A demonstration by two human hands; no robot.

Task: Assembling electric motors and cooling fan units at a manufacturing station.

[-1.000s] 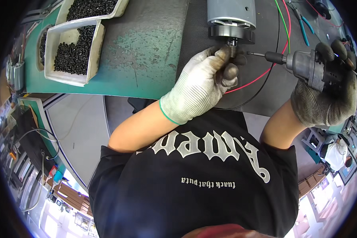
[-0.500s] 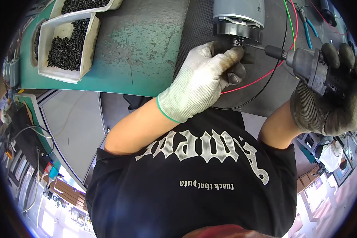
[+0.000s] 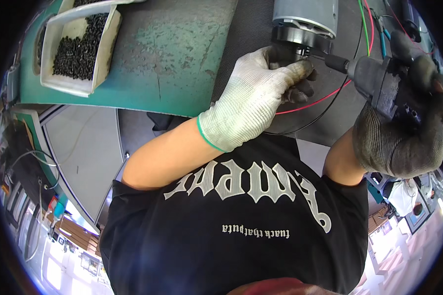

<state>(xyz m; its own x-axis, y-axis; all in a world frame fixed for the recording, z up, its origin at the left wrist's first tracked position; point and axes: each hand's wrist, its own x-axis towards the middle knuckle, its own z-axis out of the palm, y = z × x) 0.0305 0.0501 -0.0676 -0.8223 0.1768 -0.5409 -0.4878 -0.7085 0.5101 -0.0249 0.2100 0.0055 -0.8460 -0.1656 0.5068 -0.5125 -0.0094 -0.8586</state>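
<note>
A grey cylindrical motor (image 3: 305, 19) is seen at the top edge of the head view, standing on a dark mat (image 3: 251, 34) that covers part of the green workbench (image 3: 172, 54). The left hand (image 3: 253, 101), in a pale knit glove, is curled just below the motor's black lower end, its fingertips pressed against it; whether anything small is pinched there cannot be told, since the fingers hide the spot. The right hand (image 3: 403, 123), in a dark grey glove, is wrapped tightly around a grey powered screwdriver (image 3: 379, 83), which is held level. Its black tip is pointed leftward at the motor's base, right beside the left fingertips. Red and black wires (image 3: 320, 101) are trailed under both hands across the mat. Well to the left, a white tray of small black screws (image 3: 79, 49) is set on the bench.
</note>
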